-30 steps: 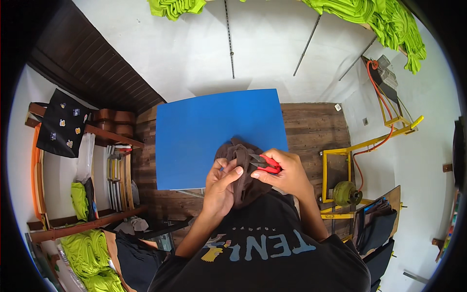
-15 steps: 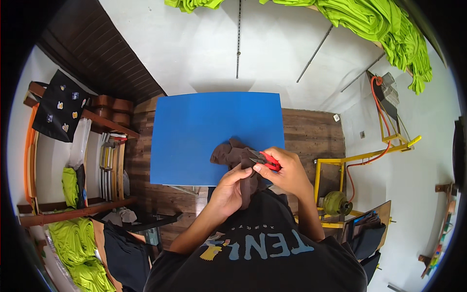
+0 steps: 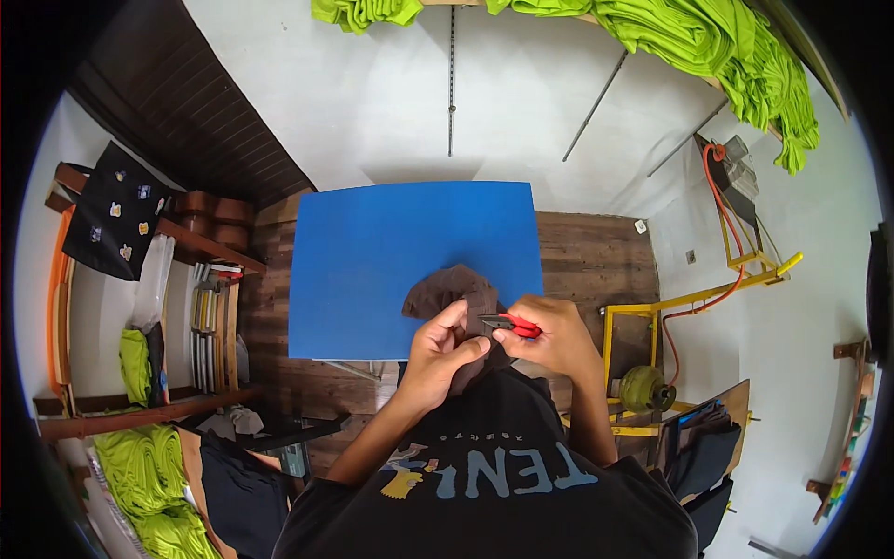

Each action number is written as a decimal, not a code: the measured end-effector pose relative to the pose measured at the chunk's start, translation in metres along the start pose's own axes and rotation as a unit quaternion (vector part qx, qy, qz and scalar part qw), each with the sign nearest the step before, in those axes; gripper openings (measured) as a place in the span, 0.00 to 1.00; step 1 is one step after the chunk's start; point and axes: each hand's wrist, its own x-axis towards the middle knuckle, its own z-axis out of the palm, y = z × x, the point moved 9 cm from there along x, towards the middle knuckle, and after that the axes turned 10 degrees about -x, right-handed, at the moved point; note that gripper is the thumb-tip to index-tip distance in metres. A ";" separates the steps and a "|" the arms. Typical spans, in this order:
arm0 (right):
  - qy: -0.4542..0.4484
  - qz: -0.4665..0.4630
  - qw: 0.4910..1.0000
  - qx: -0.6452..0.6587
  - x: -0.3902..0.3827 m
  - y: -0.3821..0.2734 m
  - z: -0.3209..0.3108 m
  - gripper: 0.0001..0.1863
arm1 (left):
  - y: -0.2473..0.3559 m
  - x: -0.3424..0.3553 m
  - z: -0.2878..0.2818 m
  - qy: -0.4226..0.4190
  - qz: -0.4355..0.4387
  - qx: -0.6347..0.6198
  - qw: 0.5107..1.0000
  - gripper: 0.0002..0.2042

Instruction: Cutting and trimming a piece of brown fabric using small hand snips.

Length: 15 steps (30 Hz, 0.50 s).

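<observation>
A brown piece of cloth [image 3: 453,287] lies bunched at the near edge of the blue table [image 3: 372,242], part of it hanging toward my body. My left hand [image 3: 441,349] pinches the cloth between thumb and fingers. In my right hand [image 3: 551,334] are small red-handled thread snips [image 3: 514,324], held with their dark blades pointing left against the cloth, close to my left fingertips. Whether the blades touch a thread is too small to tell.
Shelves at the left hold bright green fabric [image 3: 140,466], dark folded cloth [image 3: 244,494] and frames. A yellow metal frame [image 3: 607,349] with an orange hose and a green gas cylinder [image 3: 643,389] stands at the right. Green garments [image 3: 670,42] lie along a high shelf.
The snips have turned from pointing up-left to pointing nearly straight left, their blades now lying over the cloth. My left hand has shifted its fingers, and the cloth is bunched differently.
</observation>
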 end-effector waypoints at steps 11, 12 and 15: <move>0.066 0.017 0.997 0.025 -0.026 -0.011 -0.006 0.14 | -0.005 -0.023 0.013 -0.058 -0.036 0.062 0.996 0.10; 0.071 0.017 0.997 0.027 -0.028 -0.012 -0.006 0.14 | -0.004 -0.024 0.013 -0.055 -0.028 0.058 0.996 0.09; 0.076 -0.009 0.997 -0.006 -0.031 -0.018 -0.004 0.14 | 0.006 -0.025 0.014 -0.040 0.045 0.128 0.990 0.07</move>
